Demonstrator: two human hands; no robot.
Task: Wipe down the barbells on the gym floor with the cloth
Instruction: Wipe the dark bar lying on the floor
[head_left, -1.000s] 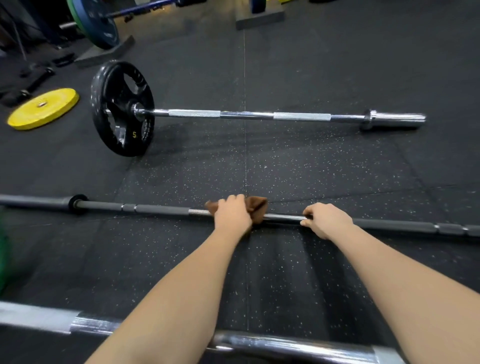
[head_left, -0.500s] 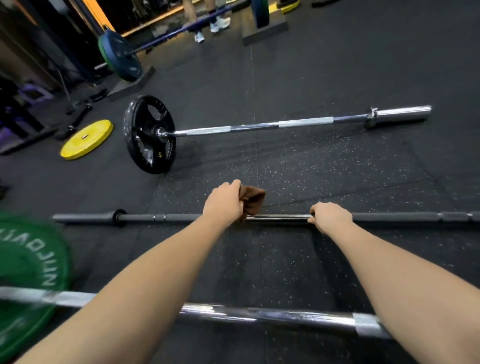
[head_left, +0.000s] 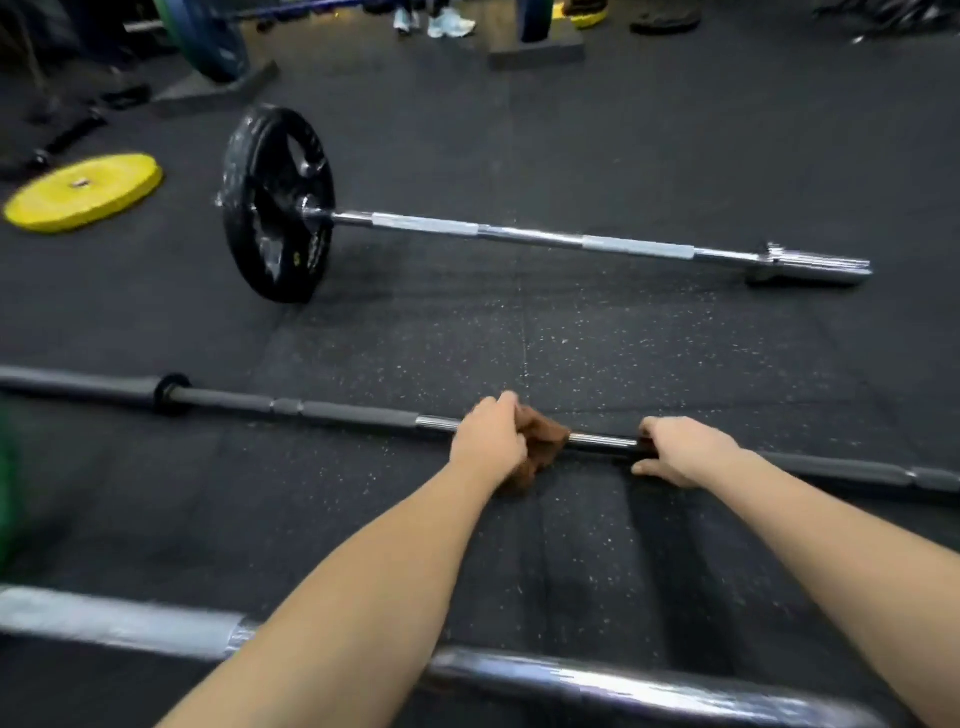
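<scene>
Head view: dark bar (head_left: 337, 413) lies on the floor (head_left: 571, 338), running left to right across mid-frame. Left hand (head_left: 488, 441) grips the brown cloth (head_left: 545, 441), fingers curled round it. The cloth is bunched over the bar's bare steel centre. Right hand (head_left: 680, 452) is just beside it, fingers curled over the bar, thumb on the near side. A short shiny stretch of bar shows between cloth and right hand. The bar's collar and sleeve run off the left edge; its right end leaves the frame too.

Behind it, well apart: chrome bar (head_left: 519, 234), black plate (head_left: 275, 202) upright on its left end, right sleeve bare and down on the floor. Open speckled rubber lies between the two bars. Yellow plate (head_left: 83, 189) lies flat far left, near the black plate, not touching.

Near bar (head_left: 597, 680): chrome, blurred, crosses the bottom edge under both forearms. Green smear (head_left: 8, 467) at left edge, too blurred to tell. Back edge: blue plate (head_left: 208, 41), grey block (head_left: 535, 49), pair of shoes (head_left: 447, 23).
</scene>
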